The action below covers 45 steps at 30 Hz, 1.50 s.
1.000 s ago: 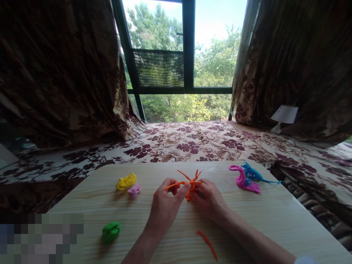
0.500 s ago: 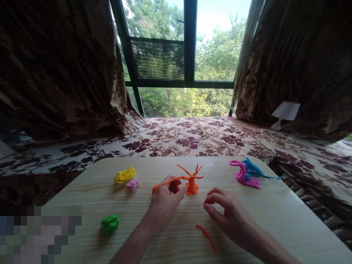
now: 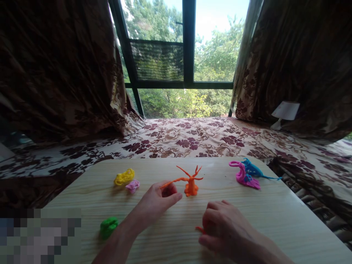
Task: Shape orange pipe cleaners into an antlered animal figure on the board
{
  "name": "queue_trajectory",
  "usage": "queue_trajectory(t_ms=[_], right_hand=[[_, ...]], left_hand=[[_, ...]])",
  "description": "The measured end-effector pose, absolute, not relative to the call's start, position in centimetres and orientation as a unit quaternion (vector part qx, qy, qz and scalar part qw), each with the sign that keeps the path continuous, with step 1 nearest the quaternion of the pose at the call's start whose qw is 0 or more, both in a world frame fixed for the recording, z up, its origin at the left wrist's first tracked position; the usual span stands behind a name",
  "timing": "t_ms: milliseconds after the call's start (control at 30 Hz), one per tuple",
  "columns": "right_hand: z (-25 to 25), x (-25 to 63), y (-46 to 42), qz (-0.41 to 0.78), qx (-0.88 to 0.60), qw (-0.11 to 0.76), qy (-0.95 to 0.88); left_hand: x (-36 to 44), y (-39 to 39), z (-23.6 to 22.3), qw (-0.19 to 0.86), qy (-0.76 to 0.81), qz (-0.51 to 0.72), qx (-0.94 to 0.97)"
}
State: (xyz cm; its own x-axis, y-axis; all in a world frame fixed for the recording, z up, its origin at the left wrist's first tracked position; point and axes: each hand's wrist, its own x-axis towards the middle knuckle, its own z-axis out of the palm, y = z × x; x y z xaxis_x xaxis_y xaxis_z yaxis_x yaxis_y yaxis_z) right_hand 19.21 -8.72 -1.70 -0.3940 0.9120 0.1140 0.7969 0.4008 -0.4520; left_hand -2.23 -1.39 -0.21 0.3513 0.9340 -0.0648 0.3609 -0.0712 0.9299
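Note:
An orange clay figure shaped like a small tree stands upright mid-table, with a flared base and several thin branches at its top. Its longest branch stretches left into the curled fingers of my left hand, which hide the far end. Closer to me, my right hand is closed over a loose orange clay strip. Only the strip's left tip shows; the fingers and palm cover the remainder.
Yellow clay, pale pink clay and a green clay lump lie at left on the wooden table. Magenta clay and blue clay sit together near the right edge. A patterned cloth lies beyond.
My right hand has come down toward me and closed over the loose orange strip. My left hand has shifted left along the branch, covering the orange lump at its end.

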Motion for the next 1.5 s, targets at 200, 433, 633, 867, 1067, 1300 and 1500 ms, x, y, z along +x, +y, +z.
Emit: queue_trajectory(t_ms=[200, 433, 633, 867, 1067, 1300, 1500], right_hand=[[-1.5, 19.5, -9.0, 0.159, -0.515, 0.161, -0.827], [-1.4, 19.6, -8.5, 0.216, -0.523, 0.274, -0.777], [-1.1, 20.1, -8.3, 0.219, -0.492, 0.317, -0.781], [-1.8, 21.4, -9.9, 0.217, -0.518, 0.322, -0.762], [-2.0, 22.9, -12.2, 0.127, -0.532, 0.213, -0.809], [-2.6, 23.8, -14.2, -0.007, -0.536, 0.131, -0.834], [-6.6, 23.8, -15.5, -0.076, -0.473, 0.084, -0.874]], left_hand=[[-0.9, -2.7, -0.1, 0.49, 0.469, 0.227, 0.699], [1.1, -4.6, 0.7, 0.503, 0.43, 0.197, 0.723], [1.9, -4.8, -0.5, 0.523, 0.423, 0.222, 0.706], [3.4, -6.5, -1.6, 0.413, 0.426, 0.243, 0.767], [4.0, -7.4, -2.1, 0.319, 0.399, 0.248, 0.823], [3.8, -6.3, -2.4, 0.351, 0.415, 0.311, 0.78], [3.8, -6.0, -3.2, 0.368, 0.422, 0.354, 0.749]])
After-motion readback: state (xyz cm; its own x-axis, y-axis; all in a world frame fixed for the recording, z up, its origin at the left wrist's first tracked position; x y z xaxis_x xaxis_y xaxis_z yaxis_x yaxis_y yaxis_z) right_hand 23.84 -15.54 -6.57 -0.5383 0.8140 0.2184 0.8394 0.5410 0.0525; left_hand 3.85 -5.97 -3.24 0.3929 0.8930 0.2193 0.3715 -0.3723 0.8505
